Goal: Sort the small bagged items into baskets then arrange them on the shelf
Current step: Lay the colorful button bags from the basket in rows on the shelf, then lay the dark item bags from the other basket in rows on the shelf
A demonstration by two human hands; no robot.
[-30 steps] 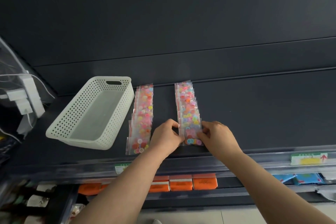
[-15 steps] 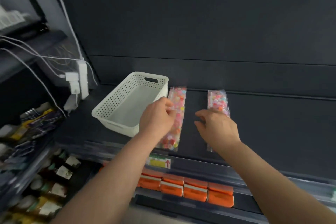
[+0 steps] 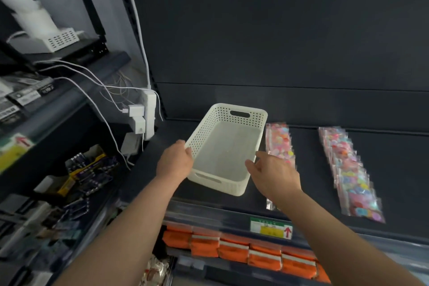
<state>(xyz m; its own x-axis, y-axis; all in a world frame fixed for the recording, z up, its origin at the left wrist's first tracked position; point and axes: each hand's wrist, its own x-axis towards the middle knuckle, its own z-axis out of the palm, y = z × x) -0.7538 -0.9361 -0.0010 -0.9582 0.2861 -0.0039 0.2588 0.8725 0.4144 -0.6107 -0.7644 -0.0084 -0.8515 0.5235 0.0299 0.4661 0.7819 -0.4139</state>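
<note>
My left hand (image 3: 175, 161) grips the white basket (image 3: 220, 184) at its near left corner, thumb over the rim and the other fingers hidden behind the wall. My right hand (image 3: 275, 175) is spread wide and holds nothing. Its fingers (image 3: 250, 166) overlap the basket's right rim, though I cannot tell whether they touch it. The basket sits between my two hands on the dark shelf (image 3: 404, 183). Just beyond my right fingers lies the near row of bags (image 3: 279, 143), filled with coloured pieces and partly hidden by that hand. The far row of bags (image 3: 350, 169) lies well to the right of those fingers, apart from the first. Below my wrists, orange packs (image 3: 234, 248) line the lower level. Left of my left fingers hangs a white power strip (image 3: 149, 114).
</note>
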